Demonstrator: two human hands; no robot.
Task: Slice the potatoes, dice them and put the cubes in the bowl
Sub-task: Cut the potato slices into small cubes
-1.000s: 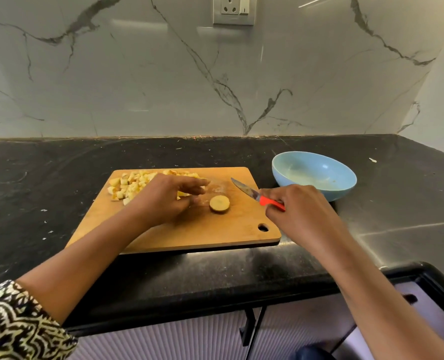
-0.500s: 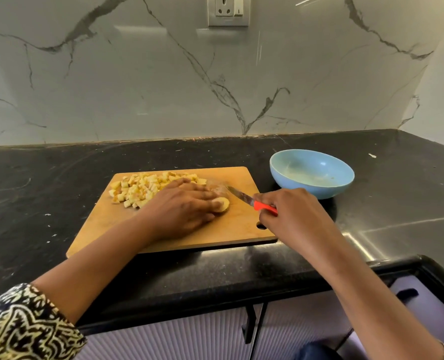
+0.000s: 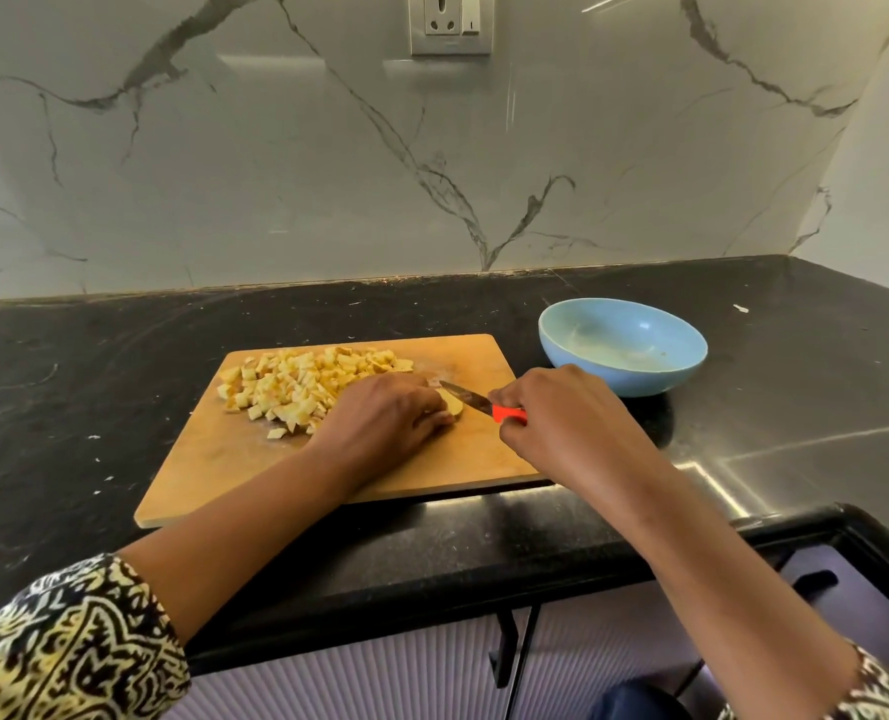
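Separately, hands (image 3: 386, 415) (image 3: 561, 426) around potato (image 3: 453, 405) and knife (image 3: 476, 403).

The black stone countertop (image 3: 94, 381) fills the view, glossy over on the right. Sitting on it is the wooden cutting board (image 3: 213, 475), set at an angle, its near edge close to the counter's front lip. Just beside the board's far right corner stands the blue bowl (image 3: 639, 387). A white scrap (image 3: 740, 308) lies to the right of the bowl, and pale flecks (image 3: 93, 437) dot the left side.
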